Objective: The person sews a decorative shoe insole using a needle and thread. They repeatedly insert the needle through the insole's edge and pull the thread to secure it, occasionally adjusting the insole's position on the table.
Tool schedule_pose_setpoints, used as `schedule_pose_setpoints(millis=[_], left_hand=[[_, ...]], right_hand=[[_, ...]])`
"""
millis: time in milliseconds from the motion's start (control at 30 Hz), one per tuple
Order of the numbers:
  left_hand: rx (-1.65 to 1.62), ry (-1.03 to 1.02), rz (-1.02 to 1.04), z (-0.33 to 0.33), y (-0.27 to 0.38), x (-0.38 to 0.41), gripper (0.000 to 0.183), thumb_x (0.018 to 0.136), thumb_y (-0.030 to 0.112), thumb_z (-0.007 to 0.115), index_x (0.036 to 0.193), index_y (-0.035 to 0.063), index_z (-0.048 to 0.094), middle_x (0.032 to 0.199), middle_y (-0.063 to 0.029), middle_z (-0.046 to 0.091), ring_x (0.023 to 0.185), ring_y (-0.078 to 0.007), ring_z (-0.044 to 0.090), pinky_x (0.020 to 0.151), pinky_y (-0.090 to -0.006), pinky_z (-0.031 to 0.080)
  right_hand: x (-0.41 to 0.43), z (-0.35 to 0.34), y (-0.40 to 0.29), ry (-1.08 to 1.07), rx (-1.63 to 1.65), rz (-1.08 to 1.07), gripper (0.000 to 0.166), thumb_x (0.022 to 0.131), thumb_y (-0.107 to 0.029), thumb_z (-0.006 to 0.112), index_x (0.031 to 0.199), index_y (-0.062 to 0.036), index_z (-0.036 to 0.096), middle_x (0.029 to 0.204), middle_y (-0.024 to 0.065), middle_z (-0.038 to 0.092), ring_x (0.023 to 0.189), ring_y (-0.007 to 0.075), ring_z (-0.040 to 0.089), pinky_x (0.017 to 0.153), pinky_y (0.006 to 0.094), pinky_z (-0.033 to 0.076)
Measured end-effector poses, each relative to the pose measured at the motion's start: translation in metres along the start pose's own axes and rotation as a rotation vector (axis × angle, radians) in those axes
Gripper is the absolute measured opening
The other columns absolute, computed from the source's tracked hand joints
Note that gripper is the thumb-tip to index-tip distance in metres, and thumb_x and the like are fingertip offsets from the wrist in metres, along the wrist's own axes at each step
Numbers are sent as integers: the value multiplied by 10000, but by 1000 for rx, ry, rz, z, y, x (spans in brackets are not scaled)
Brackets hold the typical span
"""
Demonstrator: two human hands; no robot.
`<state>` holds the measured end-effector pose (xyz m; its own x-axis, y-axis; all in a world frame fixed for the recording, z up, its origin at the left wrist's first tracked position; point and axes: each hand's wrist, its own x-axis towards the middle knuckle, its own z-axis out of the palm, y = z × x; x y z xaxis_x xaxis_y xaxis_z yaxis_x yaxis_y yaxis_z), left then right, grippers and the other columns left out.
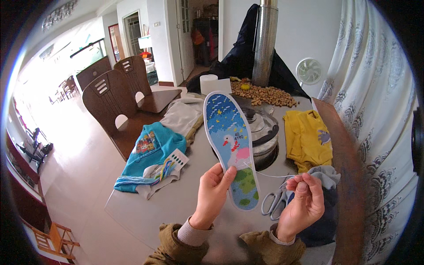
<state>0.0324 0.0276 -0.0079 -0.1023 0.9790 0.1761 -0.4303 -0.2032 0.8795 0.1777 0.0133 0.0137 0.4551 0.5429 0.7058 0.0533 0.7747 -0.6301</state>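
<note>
My left hand (215,188) grips a cross-stitch insole (232,132) by its narrow middle, thumb on the front face. The insole stands nearly upright, with a white goose, blue water and green patches on its gridded face, plus some printed digits. A white thread (271,176) runs from the face near the pink patch to my right hand (303,202). There, thumb and fingers pinch the thread; whether a needle is among them I cannot tell. Grey-handled scissors (275,202) lie just left of my right hand, partly hidden by it.
Colored embroidery floss on a card (169,167) rests over a turquoise garment (154,145) at left. Behind the insole sits a lidded pot (265,139) by a metal flue pipe (266,43) and heaped peanuts (268,94). A yellow garment (306,135) lies right.
</note>
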Motion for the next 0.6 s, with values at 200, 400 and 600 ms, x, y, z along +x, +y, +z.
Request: schedule_pose_setpoints(millis=[200,400,600], left_hand=[[181,62,100,-18,-7,20,211,883,126,514,989,-53,546,881,-20,599,763,-40,519,686,-183,423],[281,107,128,-36,4,19,197,884,125,513,973,-47,549,865,-20,599,747,-37,513,664,-178,419],[304,88,135,-39,9,17,217,886,151,514,981,-41,549,868,-15,600,754,-37,518,666,-178,418]], right_hand=[[12,-9,13,-31,-151,-76,142,825,11,530,950,44,589,821,107,543,639,178,600,532,242,513],[14,-15,21,74,-52,58,102,835,-7,523,918,39,559,836,101,545,569,149,572,496,224,481],[22,-26,19,229,-8,-77,133,845,-68,535,948,13,553,858,90,563,694,128,538,446,201,418]])
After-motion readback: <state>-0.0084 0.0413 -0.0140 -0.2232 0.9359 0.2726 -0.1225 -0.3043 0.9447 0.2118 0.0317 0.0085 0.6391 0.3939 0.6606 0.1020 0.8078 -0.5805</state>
